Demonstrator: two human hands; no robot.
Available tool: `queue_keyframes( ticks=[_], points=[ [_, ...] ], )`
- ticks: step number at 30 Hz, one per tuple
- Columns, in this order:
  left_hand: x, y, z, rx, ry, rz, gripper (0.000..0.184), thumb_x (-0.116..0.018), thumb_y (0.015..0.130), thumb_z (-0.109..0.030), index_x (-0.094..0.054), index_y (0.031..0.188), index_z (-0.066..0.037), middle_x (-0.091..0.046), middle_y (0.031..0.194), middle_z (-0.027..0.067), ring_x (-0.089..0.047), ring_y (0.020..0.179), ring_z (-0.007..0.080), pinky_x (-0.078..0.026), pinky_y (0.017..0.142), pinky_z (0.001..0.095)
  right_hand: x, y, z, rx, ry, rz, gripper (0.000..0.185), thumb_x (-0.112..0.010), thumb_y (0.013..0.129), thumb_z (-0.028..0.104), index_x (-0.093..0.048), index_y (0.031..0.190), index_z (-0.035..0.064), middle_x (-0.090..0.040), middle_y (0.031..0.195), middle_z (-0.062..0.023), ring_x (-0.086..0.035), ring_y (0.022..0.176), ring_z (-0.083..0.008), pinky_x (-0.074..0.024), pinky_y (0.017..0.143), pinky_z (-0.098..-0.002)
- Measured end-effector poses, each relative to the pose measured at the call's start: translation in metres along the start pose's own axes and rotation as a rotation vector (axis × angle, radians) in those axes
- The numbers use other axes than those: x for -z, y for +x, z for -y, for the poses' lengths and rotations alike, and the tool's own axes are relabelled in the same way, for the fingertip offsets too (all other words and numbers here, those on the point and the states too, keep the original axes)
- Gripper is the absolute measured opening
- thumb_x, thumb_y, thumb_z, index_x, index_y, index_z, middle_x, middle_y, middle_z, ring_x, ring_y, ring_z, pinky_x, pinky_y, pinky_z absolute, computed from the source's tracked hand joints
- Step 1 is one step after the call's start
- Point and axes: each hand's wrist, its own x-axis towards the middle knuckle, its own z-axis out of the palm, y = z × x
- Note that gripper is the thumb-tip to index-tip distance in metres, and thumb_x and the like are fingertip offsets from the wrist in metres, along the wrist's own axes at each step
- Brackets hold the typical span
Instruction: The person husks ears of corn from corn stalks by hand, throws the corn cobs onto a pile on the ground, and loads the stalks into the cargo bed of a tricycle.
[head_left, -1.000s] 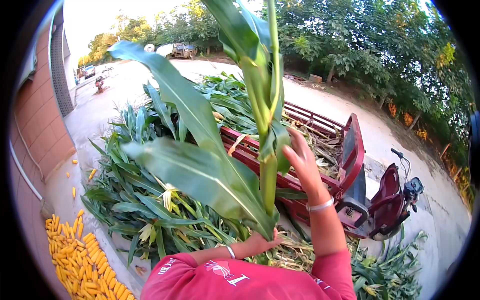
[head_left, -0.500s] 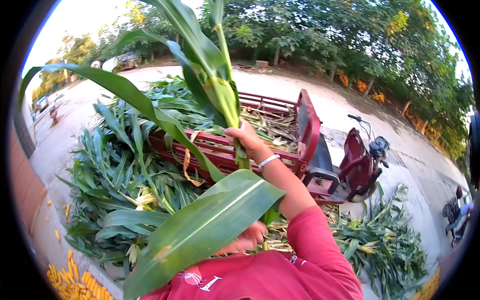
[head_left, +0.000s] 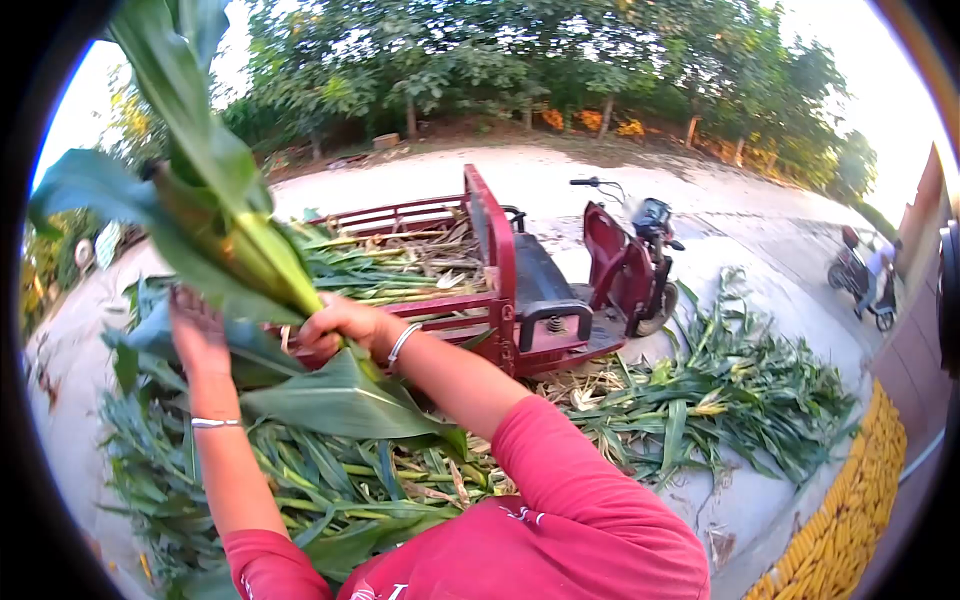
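Observation:
My right hand is closed round a green corn stalk, held tilted with its top toward the upper left. Long leaves and what looks like an ear in its husk are on the stalk. One broad leaf hangs below my right wrist. My left hand is raised beside the stalk's leaves, fingers extended upward and apart from one another; I cannot tell whether they touch a leaf. Beneath both arms lies a heap of cut corn stalks.
A red cargo tricycle stands ahead, stalks in its bed. More cut stalks lie on the ground at right, near a band of yellow corn cobs by a wall. A person is with a motorbike farther off. Trees line the road.
My right hand has carried the stalk to the left. My left hand has come up from low by my chest to the stalk's leaves. The view has turned right.

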Motion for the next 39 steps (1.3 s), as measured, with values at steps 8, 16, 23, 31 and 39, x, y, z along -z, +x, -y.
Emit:
queue_keyframes(
  ticks=[8, 16, 23, 31, 39],
  points=[
    [-0.088, -0.027, -0.055, -0.685, 0.404, 0.221, 0.049, -0.035, 0.1, -0.038, -0.043, 0.135, -0.004, -0.051, 0.131, 0.0088, -0.051, 0.117, 0.0239, -0.039, 0.104, 0.0365, -0.024, 0.004, -0.019, -0.101, 0.195, 0.225, 0.042, -0.062, 0.076, 0.009, -0.05, 0.113, -0.0063, -0.044, 0.061, -0.0006, -0.034, 0.041, -0.0045, -0.0271, 0.037, -0.0197],
    [-0.154, -0.045, -0.111, -0.243, 0.132, 0.241, 0.049, -0.043, 0.099, -0.036, -0.048, 0.134, -0.003, -0.055, 0.128, 0.0086, -0.054, 0.117, 0.021, -0.038, 0.104, 0.0351, -0.028, 0.0, -0.025, -0.08, 0.191, 0.213, 0.033, -0.062, 0.08, 0.017, -0.053, 0.108, 0.002, -0.057, 0.07, -0.0073, -0.051, 0.05, -0.0106, -0.0419, 0.044, -0.0221],
    [-0.145, -0.021, -0.104, -0.337, 0.203, 0.47, 0.043, -0.051, 0.097, -0.027, -0.051, 0.13, 0.001, -0.059, 0.123, 0.0105, -0.056, 0.113, 0.0174, -0.041, 0.1, 0.0306, -0.069, -0.021, 0.021, 0.061, -0.425, -0.12, 0.056, -0.065, 0.087, 0.037, -0.05, 0.126, -0.0002, -0.06, 0.112, -0.0083, -0.056, 0.1, -0.0137, -0.0459, 0.088, -0.0294],
    [-0.149, -0.005, -0.101, -0.117, 0.154, 0.311, 0.042, -0.066, 0.089, -0.034, -0.061, 0.115, -0.002, -0.065, 0.107, 0.0045, -0.062, 0.096, 0.0142, -0.049, 0.086, 0.0302, -0.051, -0.023, 0.046, 0.141, -1.39, -0.239, 0.043, -0.063, 0.087, 0.04, -0.059, 0.1, -0.0014, -0.064, 0.092, -0.0193, -0.063, 0.084, -0.0272, -0.0493, 0.075, -0.0368],
    [-0.168, 0.0, -0.086, -0.302, 0.177, 0.349, 0.055, -0.066, 0.088, -0.038, -0.055, 0.127, -0.002, -0.061, 0.117, 0.0035, -0.059, 0.103, 0.0138, -0.045, 0.093, 0.0288, -0.138, -0.015, 0.124, 1.126, -1.771, -0.479, 0.031, -0.067, 0.082, 0.026, -0.057, 0.102, 0.0037, -0.06, 0.087, -0.0138, -0.063, 0.076, -0.0303, -0.0506, 0.062, -0.0382]
  ],
)
